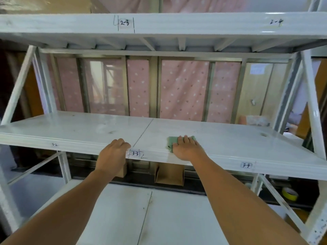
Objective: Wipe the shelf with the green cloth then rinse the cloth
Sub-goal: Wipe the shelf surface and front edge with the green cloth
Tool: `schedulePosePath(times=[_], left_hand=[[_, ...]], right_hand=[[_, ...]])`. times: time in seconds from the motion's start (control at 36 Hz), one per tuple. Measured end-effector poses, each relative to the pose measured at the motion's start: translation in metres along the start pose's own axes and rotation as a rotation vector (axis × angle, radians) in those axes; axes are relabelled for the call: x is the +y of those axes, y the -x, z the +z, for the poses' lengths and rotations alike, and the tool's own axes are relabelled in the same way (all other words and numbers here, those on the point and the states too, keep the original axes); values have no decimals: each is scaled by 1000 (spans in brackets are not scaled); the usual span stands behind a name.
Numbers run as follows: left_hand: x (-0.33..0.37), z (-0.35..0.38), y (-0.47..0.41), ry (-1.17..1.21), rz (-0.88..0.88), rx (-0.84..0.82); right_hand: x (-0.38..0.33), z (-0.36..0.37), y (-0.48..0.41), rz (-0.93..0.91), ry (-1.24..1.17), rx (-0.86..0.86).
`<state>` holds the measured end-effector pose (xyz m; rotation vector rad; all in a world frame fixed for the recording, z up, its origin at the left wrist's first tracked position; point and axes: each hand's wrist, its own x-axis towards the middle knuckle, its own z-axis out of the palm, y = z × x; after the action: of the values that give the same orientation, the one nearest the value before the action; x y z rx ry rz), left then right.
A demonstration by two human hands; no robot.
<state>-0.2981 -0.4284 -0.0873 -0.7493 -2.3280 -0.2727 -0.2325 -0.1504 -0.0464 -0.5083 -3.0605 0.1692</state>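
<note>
A white shelf (230, 144) runs across the middle of the head view, with a seam near its centre. A folded green cloth (171, 142) lies on it near the front edge, right of the seam. My right hand (186, 148) presses flat on the cloth, fingers together, covering most of it. Left of the seam, my left hand (113, 154) curls over the shelf's front edge beside the "3-3" label (135, 153), fingers hooked on the lip.
Another white shelf (177, 25) sits overhead and a lower one (159, 218) below. Slanted white frame braces (312, 106) stand at both ends. Cardboard boxes (169, 174) sit under the shelf, a yellow tape roll (290, 193) at the lower right. A pink dotted curtain (182, 89) hangs behind.
</note>
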Motion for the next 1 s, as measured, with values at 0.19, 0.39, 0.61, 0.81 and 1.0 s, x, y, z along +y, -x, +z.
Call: schedulePosePath(times=[0.19, 0.39, 0.61, 0.81, 1.0], left_hand=[[-53, -3, 1, 71, -83, 64], [-106, -8, 1, 122, -122, 24], [-173, -23, 0, 174, -185, -49], [-211, -18, 1, 208, -161, -53], [-216, -6, 10, 202, -57, 147]], right_hand=[[-39, -2, -8, -33, 12, -55], [-86, 2, -33, -52, 11, -87], [-159, 8, -59, -110, 1, -102], [-217, 15, -78, -135, 17, -128], [-263, 22, -90, -164, -29, -135]])
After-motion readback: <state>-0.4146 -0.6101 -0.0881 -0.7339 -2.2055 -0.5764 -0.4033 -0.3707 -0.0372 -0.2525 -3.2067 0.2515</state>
